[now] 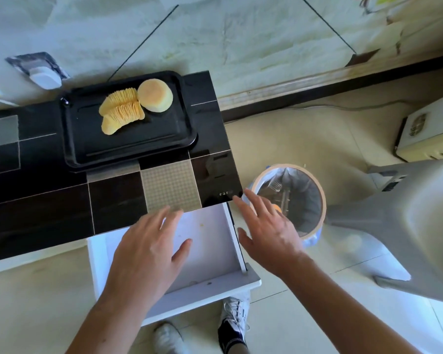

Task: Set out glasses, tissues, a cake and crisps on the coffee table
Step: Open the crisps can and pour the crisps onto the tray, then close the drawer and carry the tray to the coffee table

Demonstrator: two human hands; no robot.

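Note:
A black tray (143, 146) stands on the dark tiled coffee table (49, 200). On the tray lie a fanned row of yellow crisps (120, 109) and, touching it on the right, a round pale cake (155, 95). Below the table's front edge a white drawer (210, 241) is pulled out and looks bare inside. My left hand (149, 249) hovers over the drawer with fingers spread, holding nothing. My right hand (266, 226) is spread beside the drawer's right side, near the table corner, also holding nothing. No glasses or tissues are in sight.
A round waste bin (315, 190) with a plastic liner stands on the floor right of the table. A grey plastic chair (407, 226) is at the right. A white box-shaped appliance (430, 134) sits at the far right. My feet in shoes (233, 325) are below the drawer.

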